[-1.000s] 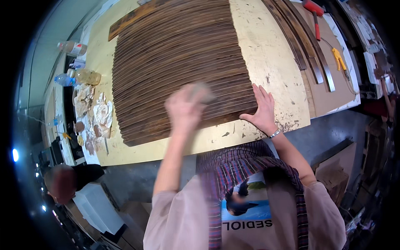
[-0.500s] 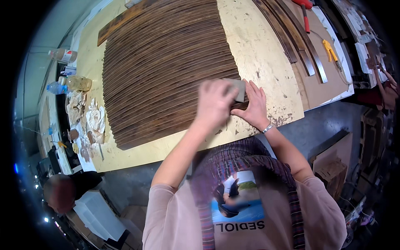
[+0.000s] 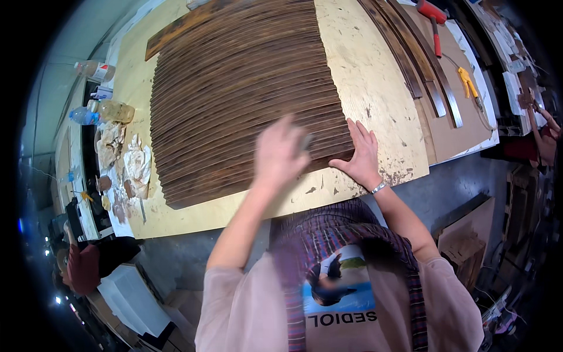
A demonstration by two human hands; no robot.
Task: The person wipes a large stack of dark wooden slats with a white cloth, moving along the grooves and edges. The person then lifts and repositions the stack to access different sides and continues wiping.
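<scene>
A panel of dark brown wooden slats (image 3: 240,88) lies side by side on a pale, stained board table (image 3: 375,82). My left hand (image 3: 280,154), blurred by motion, is over the panel's near edge, closed on a small grey sanding pad (image 3: 306,141) that only just shows past the fingers. My right hand (image 3: 359,156) lies flat with fingers spread on the panel's near right corner. A bracelet sits on that wrist.
Plastic bottles (image 3: 97,110) and crumpled stained rags (image 3: 124,159) line the table's left side. Dark loose strips (image 3: 419,64), a red-handled tool (image 3: 433,17) and a yellow tool (image 3: 468,82) lie at the right. Another person's arm (image 3: 542,126) shows far right; a person (image 3: 82,267) is lower left.
My left hand swept right along the panel's near edge toward my right hand, then back left. My right hand stayed pressed on the corner.
</scene>
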